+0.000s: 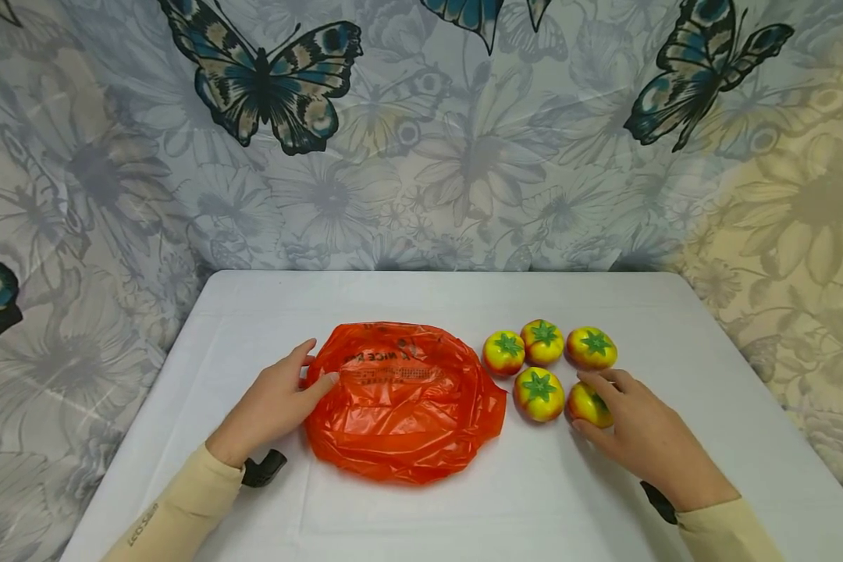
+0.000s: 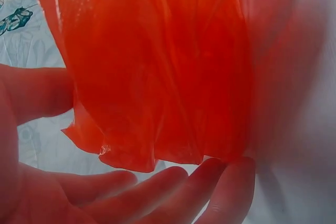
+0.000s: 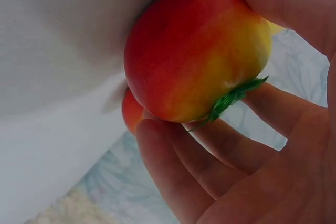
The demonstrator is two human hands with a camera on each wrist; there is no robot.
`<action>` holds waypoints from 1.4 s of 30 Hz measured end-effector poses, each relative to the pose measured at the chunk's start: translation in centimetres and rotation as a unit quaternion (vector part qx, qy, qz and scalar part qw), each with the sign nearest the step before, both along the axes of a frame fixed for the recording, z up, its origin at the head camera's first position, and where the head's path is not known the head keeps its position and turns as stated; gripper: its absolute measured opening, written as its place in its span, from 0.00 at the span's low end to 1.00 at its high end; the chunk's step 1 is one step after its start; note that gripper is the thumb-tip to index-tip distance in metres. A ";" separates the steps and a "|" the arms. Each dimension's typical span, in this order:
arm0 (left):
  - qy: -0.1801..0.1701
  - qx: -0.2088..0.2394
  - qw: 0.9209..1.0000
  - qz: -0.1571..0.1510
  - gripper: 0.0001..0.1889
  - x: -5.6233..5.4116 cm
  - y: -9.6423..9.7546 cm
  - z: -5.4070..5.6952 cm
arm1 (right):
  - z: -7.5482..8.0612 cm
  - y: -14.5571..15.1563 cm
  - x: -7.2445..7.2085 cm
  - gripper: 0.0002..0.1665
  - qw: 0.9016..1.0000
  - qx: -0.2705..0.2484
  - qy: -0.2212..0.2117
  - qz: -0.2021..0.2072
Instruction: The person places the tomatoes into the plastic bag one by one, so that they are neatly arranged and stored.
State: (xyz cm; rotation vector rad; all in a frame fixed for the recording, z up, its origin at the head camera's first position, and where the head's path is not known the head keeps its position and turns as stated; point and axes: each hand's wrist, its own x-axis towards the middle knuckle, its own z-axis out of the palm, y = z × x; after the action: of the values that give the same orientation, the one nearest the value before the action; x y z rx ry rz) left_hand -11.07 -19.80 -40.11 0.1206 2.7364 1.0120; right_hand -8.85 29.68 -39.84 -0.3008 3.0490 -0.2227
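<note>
An orange-red plastic bag (image 1: 400, 406) with dark printing lies spread on the table, its surface wrinkled. At its left edge is my left hand (image 1: 274, 406), thumb near the top side and fingers spread along the edge; the left wrist view shows the fingertips touching the bag (image 2: 152, 77). On the right, my right hand (image 1: 639, 437) holds a red-and-yellow artificial tomato (image 3: 194, 51) with a green fabric calyx, thumb on one side and fingers on the other. Several similar tomatoes (image 1: 538, 395) sit between it and the bag and just behind.
A white-covered table (image 1: 365, 523) carries everything. Behind and beside it hangs a cloth (image 1: 464, 156) printed with butterflies and flowers. Black wrist devices (image 1: 263, 468) show under the cream sleeves.
</note>
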 end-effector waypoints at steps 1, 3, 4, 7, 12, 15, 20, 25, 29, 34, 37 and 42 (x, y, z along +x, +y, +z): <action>0.002 -0.001 1.000 0.001 0.45 0.0 -0.1 0.0 | 0.1 -0.1 -0.1 0.48 1.000 0.001 -0.001 0.001; 0.006 -0.003 1.000 0.002 0.44 0.1 -0.2 0.0 | 0.5 -0.2 -0.2 0.48 1.000 0.002 -0.003 0.004; 0.007 -0.004 1.000 0.003 0.43 0.1 -0.3 0.0 | 0.7 -0.3 -0.3 0.48 1.000 0.004 -0.003 0.004; 0.009 -0.006 1.000 0.004 0.42 0.2 -0.6 -0.1 | 1.5 -0.5 -0.7 0.48 1.000 0.011 0.004 0.007; 0.005 -0.010 1.000 0.009 0.41 0.3 -1.0 -0.2 | 2.8 -1.2 -1.5 0.46 0.999 0.011 0.028 0.025; 0.005 -0.010 1.000 0.009 0.41 0.3 -1.1 -0.2 | 3.5 -1.8 -1.9 0.44 0.998 0.004 0.048 0.042; 0.009 -0.012 1.000 0.013 0.40 0.3 -1.5 -0.2 | 4.8 -3.9 -2.8 0.44 0.996 -0.005 0.065 0.066; 0.010 -0.016 1.000 0.019 0.39 0.4 -1.6 0.0 | 5.8 -7.0 -3.8 0.41 0.991 -0.016 0.084 0.100; 0.017 -0.022 0.999 0.019 0.39 0.2 -1.4 -0.2 | 6.2 -9.6 -4.4 0.40 0.987 -0.034 0.093 0.130; 0.027 -0.024 0.999 0.017 0.37 0.1 -0.9 -0.5 | 6.4 -13.1 -5.2 0.39 0.983 -0.050 0.083 0.156; 0.030 -0.019 0.999 0.015 0.37 0.0 -0.7 -0.5 | 6.2 -15.1 -5.7 0.39 0.980 -0.051 0.080 0.177; 0.032 -0.015 0.999 0.017 0.36 -0.2 -0.6 -0.5 | 5.7 -18.7 -6.5 0.38 0.974 -0.050 0.063 0.210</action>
State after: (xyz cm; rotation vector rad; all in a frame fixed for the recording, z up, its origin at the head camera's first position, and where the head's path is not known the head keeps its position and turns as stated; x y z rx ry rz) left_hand -11.25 -20.43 -40.64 0.1045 2.8201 0.9909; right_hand -15.33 10.96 -34.17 -0.9862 3.0026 -0.3406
